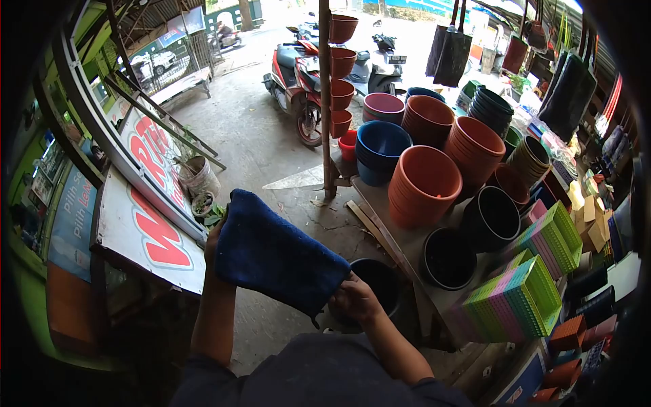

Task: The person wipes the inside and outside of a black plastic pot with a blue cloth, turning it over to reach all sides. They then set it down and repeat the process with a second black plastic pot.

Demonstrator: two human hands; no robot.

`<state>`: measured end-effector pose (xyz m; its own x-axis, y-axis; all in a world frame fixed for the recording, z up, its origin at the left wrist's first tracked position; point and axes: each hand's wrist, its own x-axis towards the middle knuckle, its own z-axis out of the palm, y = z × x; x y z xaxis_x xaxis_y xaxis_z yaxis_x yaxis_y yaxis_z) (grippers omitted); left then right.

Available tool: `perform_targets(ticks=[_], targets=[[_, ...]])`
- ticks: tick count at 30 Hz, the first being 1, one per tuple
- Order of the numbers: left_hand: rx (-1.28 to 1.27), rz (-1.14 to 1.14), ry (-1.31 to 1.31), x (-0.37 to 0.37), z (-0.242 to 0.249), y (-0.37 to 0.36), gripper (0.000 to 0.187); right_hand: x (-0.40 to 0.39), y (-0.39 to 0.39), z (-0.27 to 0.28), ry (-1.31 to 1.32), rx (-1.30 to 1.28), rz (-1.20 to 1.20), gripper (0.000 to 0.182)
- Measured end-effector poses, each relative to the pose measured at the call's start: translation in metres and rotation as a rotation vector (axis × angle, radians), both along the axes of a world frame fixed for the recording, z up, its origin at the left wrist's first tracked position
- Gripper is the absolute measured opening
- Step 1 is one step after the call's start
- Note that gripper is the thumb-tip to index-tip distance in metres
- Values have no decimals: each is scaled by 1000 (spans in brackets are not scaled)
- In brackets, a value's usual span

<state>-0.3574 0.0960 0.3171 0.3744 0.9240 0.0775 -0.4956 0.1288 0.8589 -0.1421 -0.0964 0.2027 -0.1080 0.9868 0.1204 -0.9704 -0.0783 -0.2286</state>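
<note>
A dark blue fluffy cloth (278, 254) is stretched out in front of my body, held between both hands. My right hand (357, 298) is closed on its lower right corner, the fingers pinched together. At the cloth's left edge is my left hand (213, 243), mostly covered by the fabric; it holds up that side, though its fingers are hidden. A small dark tip, perhaps a hanging loop, dangles from the cloth's lower edge. Just behind my right hand, a black tub (380, 281) sits low near the floor.
To the right, a table bears stacked terracotta-coloured pots (425, 186), blue pots (383, 142), black pots (449, 258) and colourful plastic baskets (515, 298). A post (326, 102) with hanging planters stands ahead. A white-and-red sign board (152, 230) is left; a red scooter (298, 81) is parked beyond.
</note>
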Motion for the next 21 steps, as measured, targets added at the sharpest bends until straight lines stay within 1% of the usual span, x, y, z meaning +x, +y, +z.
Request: perform_targets(ticks=[1,3,5,6,7,8,10,11,12,13,14,15,17,18,20,21], targets=[[-2,0,11,-1,-3,2,36,-1,-1,-5,-93,-77,-104,45],[-3,-10,20,3,-1,4,36,4,0,-8,-78,-108,-143,45],[-101,-96,-22,3,11,1,36,8,-1,-6,-63,-136,-173,46],[-102,-96,-22,2,12,3,36,12,-3,-2,-98,-110,-304,43],[-52,-125,8,-2,12,6,34,16,-6,0,-134,-85,-434,41],[-3,-154,38,-4,12,6,32,22,-8,0,-136,-89,-431,41],[16,-152,55,-1,16,5,30,37,-11,0,-277,-49,-649,32],[40,-152,73,1,16,4,27,46,-13,2,-280,-51,-650,32],[37,-155,72,3,13,4,27,54,-15,6,-345,-43,-737,29],[103,-117,118,4,8,4,26,59,-16,11,-410,-35,-824,26],[168,-78,162,6,2,5,24,62,-18,17,-429,-94,-868,8],[167,-80,159,8,-3,6,24,64,-17,21,-433,-95,-870,8],[284,-117,238,12,-11,8,24,70,-15,26,-359,-159,-907,4],[303,-131,229,16,-11,8,25,71,-14,28,-363,-158,-909,4],[275,-127,214,22,-4,5,25,73,-11,30,-530,-160,-983,6],[247,-121,205,25,-1,4,25,75,-11,33,-534,-159,-985,6]])
